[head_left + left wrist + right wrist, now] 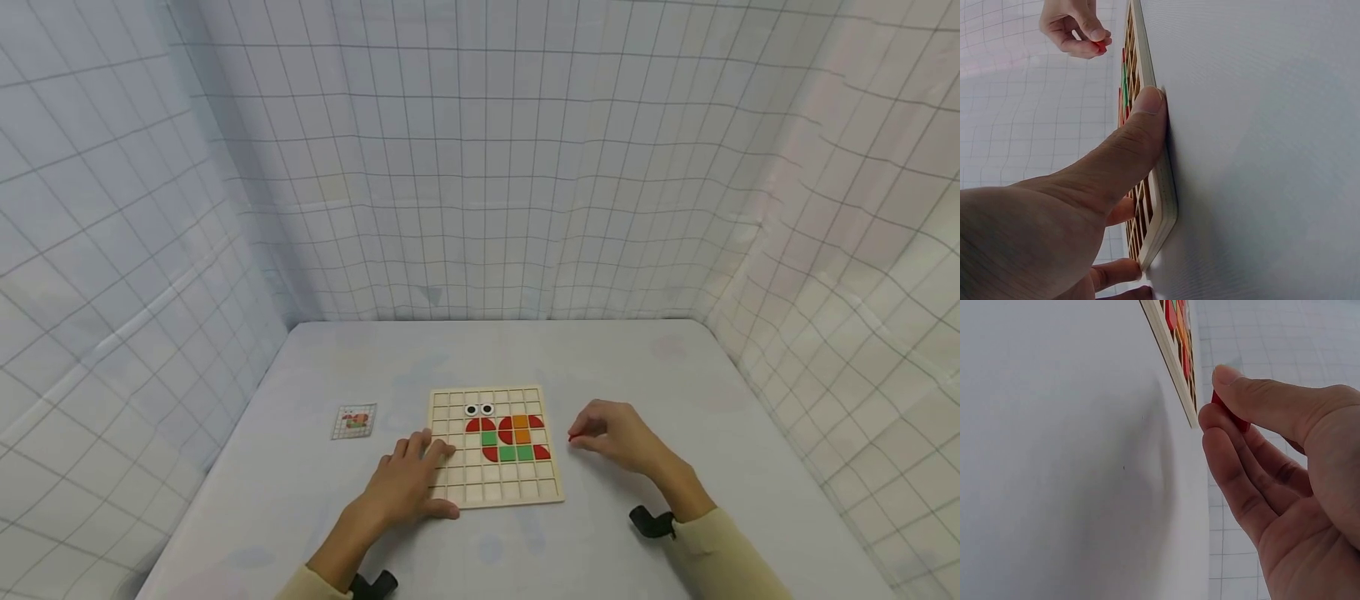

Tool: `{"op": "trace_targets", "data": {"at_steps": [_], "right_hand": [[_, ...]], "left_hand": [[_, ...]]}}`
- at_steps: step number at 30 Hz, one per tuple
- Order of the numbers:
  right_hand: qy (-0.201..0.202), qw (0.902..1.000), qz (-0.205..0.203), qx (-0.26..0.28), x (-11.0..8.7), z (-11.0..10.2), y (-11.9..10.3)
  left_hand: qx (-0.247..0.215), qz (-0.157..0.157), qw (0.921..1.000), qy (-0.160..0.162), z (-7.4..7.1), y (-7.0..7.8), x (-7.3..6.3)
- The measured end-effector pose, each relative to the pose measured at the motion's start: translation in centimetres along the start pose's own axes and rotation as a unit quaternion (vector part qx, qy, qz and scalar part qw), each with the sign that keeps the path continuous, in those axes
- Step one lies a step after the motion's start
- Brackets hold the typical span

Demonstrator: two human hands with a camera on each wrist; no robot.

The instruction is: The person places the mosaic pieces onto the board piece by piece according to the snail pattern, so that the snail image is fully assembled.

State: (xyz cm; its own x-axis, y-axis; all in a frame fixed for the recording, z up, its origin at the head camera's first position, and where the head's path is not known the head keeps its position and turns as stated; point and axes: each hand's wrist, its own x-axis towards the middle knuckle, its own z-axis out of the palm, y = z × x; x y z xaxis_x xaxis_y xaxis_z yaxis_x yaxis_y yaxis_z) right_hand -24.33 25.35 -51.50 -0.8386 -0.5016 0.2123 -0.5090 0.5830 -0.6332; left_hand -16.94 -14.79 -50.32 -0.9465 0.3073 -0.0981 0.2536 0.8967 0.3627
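A wooden grid board (517,492) lies on the table, with red, green and orange tiles and two eye pieces (479,410) set in its cells. My left hand (405,483) rests on the board's left side, fingers spread over the frame. In the left wrist view its thumb (1138,125) lies against the near edge. Just right of the board, my right hand (617,435) pinches a small red tile (1232,414) between thumb and fingertips, raised above the table. Most of that tile is hidden by the fingers.
A small pattern card (354,421) with a similar coloured picture on a grid lies left of the board. White grid-patterned curtains (465,167) enclose the table (637,358) at the back and both sides.
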Motion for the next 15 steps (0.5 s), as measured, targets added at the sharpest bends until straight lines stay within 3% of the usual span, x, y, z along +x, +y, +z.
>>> {"op": "trace_targets", "data": {"at_steps": [15], "right_hand": [[0.002,0.9986,-0.052,-0.011,3.1,2.4,-0.5]], "left_hand": [[-0.006,-0.001,1.0000,0.001,-0.2,0.2,-0.2]]}}
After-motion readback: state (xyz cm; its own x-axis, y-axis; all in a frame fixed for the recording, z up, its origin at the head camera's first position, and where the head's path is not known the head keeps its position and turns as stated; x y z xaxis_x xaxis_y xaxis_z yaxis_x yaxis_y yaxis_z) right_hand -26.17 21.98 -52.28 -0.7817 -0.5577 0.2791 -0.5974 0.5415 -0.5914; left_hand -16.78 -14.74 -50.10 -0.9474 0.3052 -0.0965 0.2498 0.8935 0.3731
